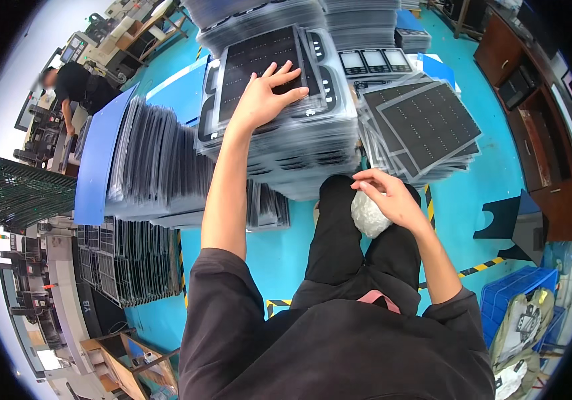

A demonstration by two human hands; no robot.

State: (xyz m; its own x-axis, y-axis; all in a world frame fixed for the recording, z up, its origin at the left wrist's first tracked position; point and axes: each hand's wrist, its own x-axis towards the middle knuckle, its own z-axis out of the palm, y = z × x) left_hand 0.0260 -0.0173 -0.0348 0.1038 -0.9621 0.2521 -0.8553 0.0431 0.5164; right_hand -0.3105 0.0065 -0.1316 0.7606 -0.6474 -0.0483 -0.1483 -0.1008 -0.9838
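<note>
A workshop with a bright turquoise floor (286,247) marked by yellow-and-black striped tape, seen from above by a seated person in a dark long-sleeved top and black trousers. Tall stacks of thin, glossy plastic sheets crowd the floor ahead.

The left hand (267,97) reaches forward with the arm nearly straight, sleeve pushed up past the elbow. Its palm lies flat on the top sheet (259,63) of the nearest stack (299,143), fingers spread and pressing down on it. That sheet is a dark rectangular panel with a fine grid of small pale dots, covered in clear shiny film, with rounded black shapes along its edges.

The right hand (393,197) rests over the person's right knee, arm bent, wrist cocked inward. Its fingers curl loosely around a white crumpled wad (368,217), soft and wrinkled like film or cloth, which sits on the knee.

To the right lies a fanned, untidy pile of similar dotted sheets (426,127). To the left, more sheets stand on edge in a long row behind a blue board (99,157). Another person in black works at a machine far left (76,87). A blue crate (513,293) sits lower right.
</note>
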